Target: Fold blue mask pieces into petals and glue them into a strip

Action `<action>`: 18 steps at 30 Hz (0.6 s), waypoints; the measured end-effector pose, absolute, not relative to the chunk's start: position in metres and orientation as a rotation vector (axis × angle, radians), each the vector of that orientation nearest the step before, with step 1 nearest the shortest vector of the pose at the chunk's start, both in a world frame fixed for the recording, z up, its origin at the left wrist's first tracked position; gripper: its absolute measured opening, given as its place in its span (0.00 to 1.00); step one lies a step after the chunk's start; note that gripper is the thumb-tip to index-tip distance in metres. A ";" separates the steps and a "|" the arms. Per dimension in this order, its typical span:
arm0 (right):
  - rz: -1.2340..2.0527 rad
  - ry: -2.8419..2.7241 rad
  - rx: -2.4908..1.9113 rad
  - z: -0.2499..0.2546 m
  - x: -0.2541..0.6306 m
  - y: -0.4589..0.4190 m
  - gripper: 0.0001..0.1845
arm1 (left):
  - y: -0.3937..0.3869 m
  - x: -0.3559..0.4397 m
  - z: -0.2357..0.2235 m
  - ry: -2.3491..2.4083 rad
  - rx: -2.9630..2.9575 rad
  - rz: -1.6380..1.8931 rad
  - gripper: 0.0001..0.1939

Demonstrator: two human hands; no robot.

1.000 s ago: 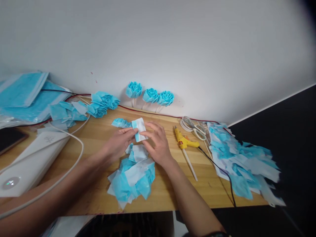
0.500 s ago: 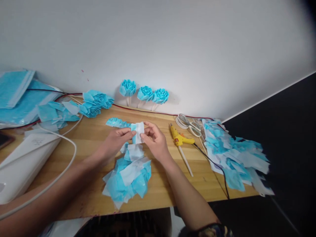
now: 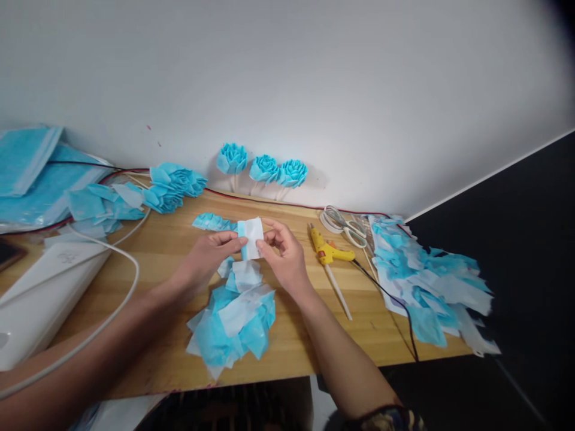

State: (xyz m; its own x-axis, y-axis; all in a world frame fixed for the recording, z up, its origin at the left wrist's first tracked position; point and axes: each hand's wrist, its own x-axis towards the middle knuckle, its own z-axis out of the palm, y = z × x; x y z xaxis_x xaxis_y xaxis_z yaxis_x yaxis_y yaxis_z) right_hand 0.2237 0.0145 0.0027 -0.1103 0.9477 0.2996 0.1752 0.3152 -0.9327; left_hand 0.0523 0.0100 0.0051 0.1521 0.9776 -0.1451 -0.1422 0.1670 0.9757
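A small piece of blue and white fabric (image 3: 250, 238) is held up between both hands over the table. My left hand (image 3: 213, 254) pinches its left edge between thumb and fingers. On the right edge, my right hand (image 3: 284, 254) grips it with the thumb in front and the fingers behind. Just beyond lies a row of gathered blue pieces (image 3: 213, 222). Below the hands, a loose heap of blue and white fabric pieces (image 3: 233, 329) is spread near the table's front edge, with a few single pieces (image 3: 245, 275) above it.
A yellow glue gun (image 3: 327, 250) with a glue stick lies right of my hands, near scissors (image 3: 354, 233). Fabric scraps (image 3: 417, 275) cover the right end. Blue flowers on sticks (image 3: 265, 169) stand by the wall; more flowers (image 3: 173, 187) lie left. A white box (image 3: 49, 293) and cable (image 3: 130, 287) are at left.
The fabric piece has turned slightly in my fingers, so more of its white side shows and less blue. Both hands stay in almost the same place.
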 end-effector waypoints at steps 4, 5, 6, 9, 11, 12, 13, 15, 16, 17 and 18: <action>0.890 -1.583 -1.055 0.001 0.225 0.015 0.21 | 0.010 0.052 0.007 1.059 1.025 1.070 0.13; 0.868 -1.598 -1.057 0.001 0.226 0.014 0.20 | 0.011 0.052 0.007 1.063 1.010 1.071 0.13; 0.835 -1.618 -1.058 0.002 0.227 0.014 0.21 | 0.011 0.053 0.007 1.064 0.989 1.074 0.14; 0.645 -1.738 -1.017 0.006 0.230 0.014 0.22 | 0.012 0.053 0.009 1.037 0.909 1.111 0.15; 0.466 -1.875 -0.944 0.009 0.232 0.013 0.24 | 0.012 0.053 0.012 1.002 0.860 1.143 0.15; 0.376 -1.949 -0.901 0.011 0.232 0.013 0.25 | 0.012 0.053 0.014 0.987 0.837 1.158 0.14; 0.293 -2.020 -0.861 0.011 0.232 0.013 0.25 | 0.011 0.052 0.015 0.978 0.819 1.165 0.14; 0.166 -2.137 -0.803 0.011 0.230 0.015 0.26 | 0.010 0.052 0.018 0.972 0.786 1.175 0.14; 0.122 -2.178 -0.789 0.010 0.229 0.015 0.26 | 0.009 0.052 0.019 0.966 0.771 1.174 0.14; 0.089 -2.208 -0.782 0.009 0.228 0.016 0.25 | 0.008 0.053 0.019 0.958 0.756 1.170 0.14; 0.063 -2.227 -0.780 0.007 0.228 0.017 0.23 | 0.008 0.053 0.019 0.948 0.741 1.161 0.15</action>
State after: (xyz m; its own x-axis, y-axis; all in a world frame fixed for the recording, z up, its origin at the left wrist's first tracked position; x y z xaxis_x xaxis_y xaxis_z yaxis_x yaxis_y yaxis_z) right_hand 0.2277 0.0173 0.0068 -0.5235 0.5520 0.6490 0.5143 0.8120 -0.2758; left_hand 0.0532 0.0078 0.0188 0.1153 0.9674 -0.2255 -0.4137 0.2531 0.8745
